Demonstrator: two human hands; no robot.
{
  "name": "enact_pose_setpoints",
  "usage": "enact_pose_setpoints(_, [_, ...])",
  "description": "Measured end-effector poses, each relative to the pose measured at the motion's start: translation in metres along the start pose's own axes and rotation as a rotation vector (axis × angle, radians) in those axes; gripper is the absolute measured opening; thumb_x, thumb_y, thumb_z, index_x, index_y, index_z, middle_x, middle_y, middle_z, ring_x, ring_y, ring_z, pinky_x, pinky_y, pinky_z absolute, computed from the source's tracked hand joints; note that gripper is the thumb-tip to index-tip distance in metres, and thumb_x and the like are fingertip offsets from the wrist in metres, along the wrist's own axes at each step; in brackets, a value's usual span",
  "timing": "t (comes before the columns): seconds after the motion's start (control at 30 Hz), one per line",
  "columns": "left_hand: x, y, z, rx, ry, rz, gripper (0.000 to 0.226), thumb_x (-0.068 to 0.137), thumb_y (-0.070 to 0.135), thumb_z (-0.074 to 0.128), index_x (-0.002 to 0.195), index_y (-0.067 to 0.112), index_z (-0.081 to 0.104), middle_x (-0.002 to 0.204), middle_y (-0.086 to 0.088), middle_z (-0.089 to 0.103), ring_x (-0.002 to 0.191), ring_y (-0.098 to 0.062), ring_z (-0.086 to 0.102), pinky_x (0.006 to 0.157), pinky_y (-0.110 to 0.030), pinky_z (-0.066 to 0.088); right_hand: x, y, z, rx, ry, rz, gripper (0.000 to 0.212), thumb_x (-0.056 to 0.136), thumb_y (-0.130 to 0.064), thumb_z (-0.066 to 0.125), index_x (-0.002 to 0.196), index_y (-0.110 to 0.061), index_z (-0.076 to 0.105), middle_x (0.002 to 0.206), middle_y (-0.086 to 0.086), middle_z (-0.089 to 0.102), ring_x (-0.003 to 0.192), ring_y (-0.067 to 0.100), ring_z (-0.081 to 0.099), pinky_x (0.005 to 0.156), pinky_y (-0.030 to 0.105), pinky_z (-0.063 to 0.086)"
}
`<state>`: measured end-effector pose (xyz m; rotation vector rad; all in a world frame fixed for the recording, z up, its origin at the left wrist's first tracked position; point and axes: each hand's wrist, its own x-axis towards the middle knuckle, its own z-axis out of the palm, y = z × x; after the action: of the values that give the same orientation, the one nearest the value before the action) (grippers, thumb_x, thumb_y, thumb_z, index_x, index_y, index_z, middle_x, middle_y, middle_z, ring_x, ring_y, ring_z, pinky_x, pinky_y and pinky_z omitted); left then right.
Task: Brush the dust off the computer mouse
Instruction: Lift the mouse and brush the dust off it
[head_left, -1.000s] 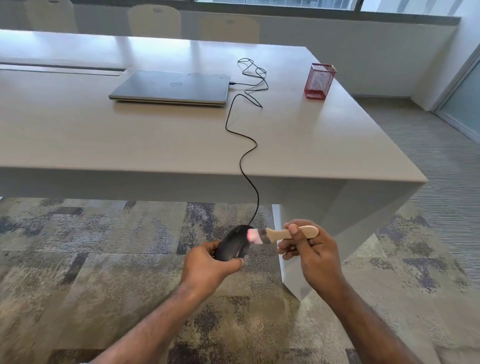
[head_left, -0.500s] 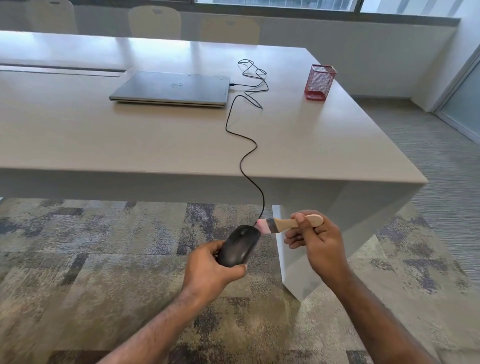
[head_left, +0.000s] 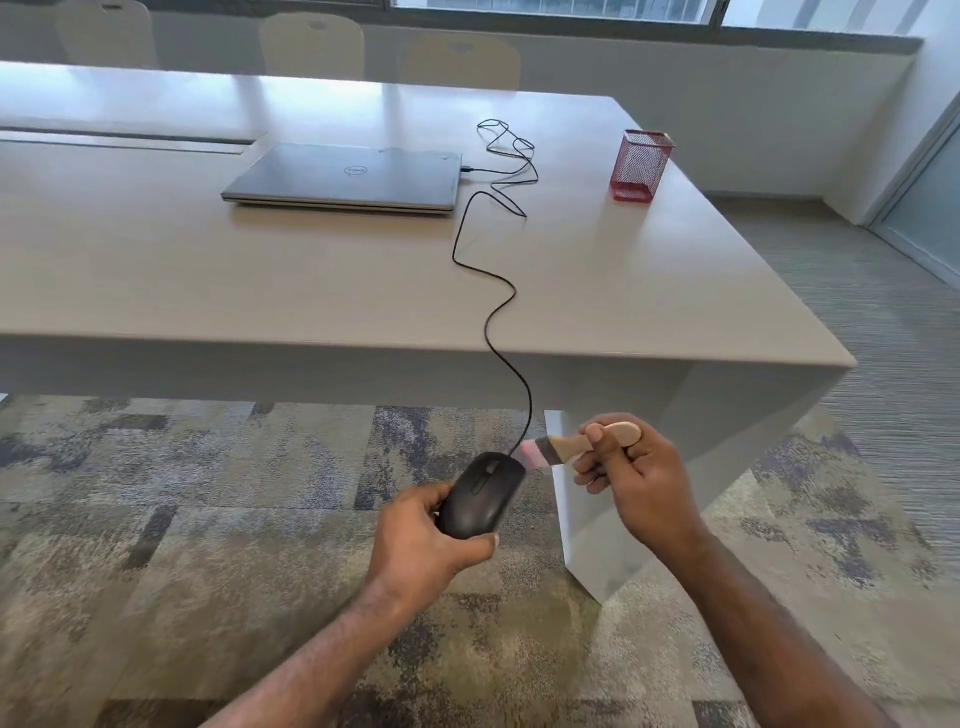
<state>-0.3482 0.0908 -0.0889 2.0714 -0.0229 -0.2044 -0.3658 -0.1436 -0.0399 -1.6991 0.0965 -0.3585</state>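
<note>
A black wired computer mouse (head_left: 483, 493) is held in the air below the table's front edge, top side up. My left hand (head_left: 428, 540) grips its rear end from below and the sides. My right hand (head_left: 631, 478) grips the wooden handle of a small brush (head_left: 576, 447). The brush's pink bristles touch the mouse's front right corner, where the cable comes out. The black cable (head_left: 491, 312) runs up over the table edge to a closed grey laptop (head_left: 348, 179).
A beige table (head_left: 208, 280) fills the upper view, its white leg panel just right of the hands. A red mesh pen holder (head_left: 641, 166) stands at the back right. Patterned carpet lies under my hands. Chairs stand behind the table.
The brush has swept from the mouse's front top upward and to the right, onto its front corner. My left hand has tilted the mouse so more of its top shows.
</note>
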Motion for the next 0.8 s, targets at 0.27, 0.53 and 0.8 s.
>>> enact_pose_setpoints(0.27, [0.000, 0.003, 0.006, -0.016, 0.034, -0.016, 0.075, 0.048, 0.039, 0.099, 0.116, 0.027, 0.068, 0.098, 0.010, 0.073, 0.080, -0.003, 0.071, 0.068, -0.016, 0.058, -0.022, 0.012, 0.033, 0.082, 0.097, 0.062, 0.018, 0.090, -0.037, 0.060, 0.099, -0.044, 0.074, 0.088, 0.004, 0.075, 0.073, 0.020, 0.072, 0.056, 0.027, 0.058])
enact_pose_setpoints(0.53, [-0.007, 0.011, 0.016, -0.012, 0.077, -0.019, 0.069, 0.048, 0.045, 0.096, 0.107, 0.034, 0.064, 0.099, 0.012, 0.071, 0.084, -0.002, 0.069, 0.068, -0.017, 0.055, -0.037, 0.028, 0.073, 0.214, 0.225, 0.197, 0.019, 0.098, -0.024, 0.060, 0.108, -0.032, 0.074, 0.103, 0.001, 0.078, 0.096, 0.028, 0.075, 0.070, 0.050, 0.063])
enact_pose_setpoints(0.8, [-0.011, 0.021, 0.012, -0.065, -0.001, -0.059, 0.067, 0.038, 0.054, 0.091, 0.093, 0.040, 0.056, 0.084, 0.017, 0.073, 0.071, 0.007, 0.068, 0.065, -0.021, 0.058, -0.042, 0.032, 0.084, 0.160, 0.302, 0.182, 0.022, 0.086, -0.005, 0.074, 0.103, -0.019, 0.077, 0.103, -0.007, 0.078, 0.099, 0.016, 0.073, 0.088, 0.047, 0.060])
